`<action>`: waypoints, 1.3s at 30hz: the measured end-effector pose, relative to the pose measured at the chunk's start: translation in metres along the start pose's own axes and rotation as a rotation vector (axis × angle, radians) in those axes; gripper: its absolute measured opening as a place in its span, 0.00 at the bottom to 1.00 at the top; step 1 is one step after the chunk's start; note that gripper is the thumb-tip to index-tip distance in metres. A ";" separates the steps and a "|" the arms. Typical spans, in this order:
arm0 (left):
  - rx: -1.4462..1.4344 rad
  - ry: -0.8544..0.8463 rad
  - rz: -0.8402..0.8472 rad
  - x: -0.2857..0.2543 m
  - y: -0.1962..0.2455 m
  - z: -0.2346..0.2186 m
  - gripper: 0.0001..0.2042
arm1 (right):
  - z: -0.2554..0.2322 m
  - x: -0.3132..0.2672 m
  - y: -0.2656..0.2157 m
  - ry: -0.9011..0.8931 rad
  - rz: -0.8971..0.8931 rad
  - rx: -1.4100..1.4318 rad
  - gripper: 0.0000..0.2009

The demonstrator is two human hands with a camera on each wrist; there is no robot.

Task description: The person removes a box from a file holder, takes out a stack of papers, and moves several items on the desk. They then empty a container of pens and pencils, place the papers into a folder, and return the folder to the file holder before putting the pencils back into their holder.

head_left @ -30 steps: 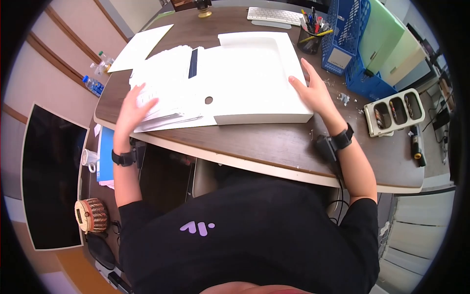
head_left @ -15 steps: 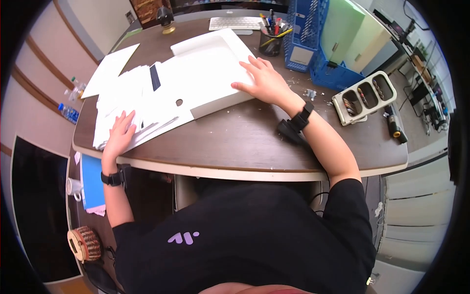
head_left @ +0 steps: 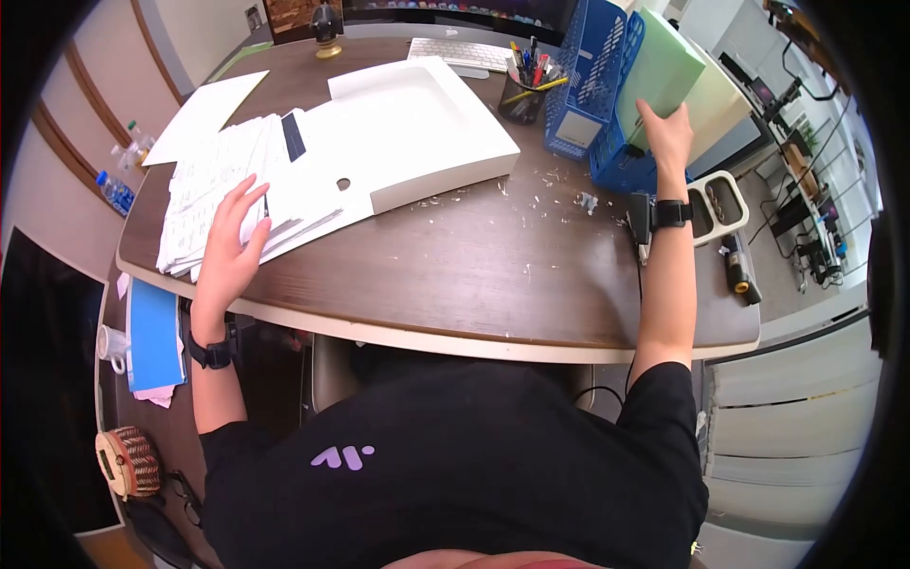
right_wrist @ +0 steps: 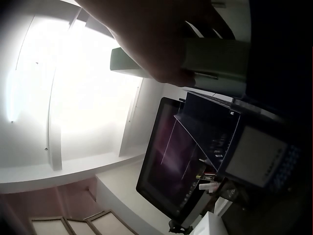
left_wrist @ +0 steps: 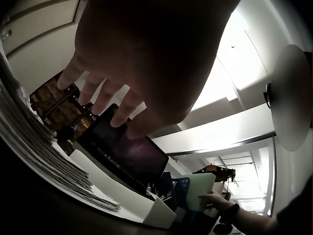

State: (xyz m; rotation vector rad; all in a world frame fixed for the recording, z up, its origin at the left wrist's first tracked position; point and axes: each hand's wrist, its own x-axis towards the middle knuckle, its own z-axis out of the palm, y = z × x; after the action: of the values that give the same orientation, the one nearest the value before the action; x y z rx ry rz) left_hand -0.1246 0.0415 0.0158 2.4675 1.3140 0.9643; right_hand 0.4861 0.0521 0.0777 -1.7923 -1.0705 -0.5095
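My right hand (head_left: 668, 137) grips a light green file folder (head_left: 662, 66) that stands in a blue file holder (head_left: 611, 163). In the right wrist view the thumb lies along the folder's spine, and the other fingers are partly hidden behind it. Over the near edge of a pile of papers (head_left: 213, 180) is my left hand (head_left: 230, 251), its fingers extended and spread. The pile lies on the open flap of a white file box (head_left: 417, 133), whose hollow side faces up. A round finger hole shows in the flap.
A pen cup (head_left: 520, 100), a keyboard (head_left: 460, 54) and a monitor (left_wrist: 127, 152) stand behind the box. Right of the holder are a three-slot organizer (head_left: 725, 204) and a black cylinder (head_left: 737, 270). White scraps (head_left: 588, 202) litter the desk (head_left: 445, 275). A white sheet (head_left: 209, 114) lies far left.
The white box was turned and shifted left with its papers. My right hand has left the box's right side and taken hold of the green folder. My left hand stays by the papers.
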 end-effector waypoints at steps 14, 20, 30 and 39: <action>-0.113 0.003 0.052 -0.004 0.047 -0.005 0.19 | -0.101 0.010 -0.096 0.540 -0.295 0.392 0.17; -0.247 0.068 0.080 -0.004 0.066 0.000 0.18 | -0.111 -0.011 -0.141 0.590 -0.354 1.079 0.15; -0.117 0.337 0.360 -0.002 0.063 0.013 0.24 | 0.037 -0.139 -0.159 -0.690 0.497 1.335 0.17; 0.008 -0.087 0.143 0.026 0.090 0.055 0.32 | 0.029 -0.157 -0.143 -0.852 0.576 1.176 0.41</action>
State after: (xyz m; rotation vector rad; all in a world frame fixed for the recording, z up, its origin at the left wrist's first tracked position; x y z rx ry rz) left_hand -0.0195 0.0162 0.0253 2.6072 1.1306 0.8720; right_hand 0.2798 0.0314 0.0244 -1.0662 -0.9548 1.1285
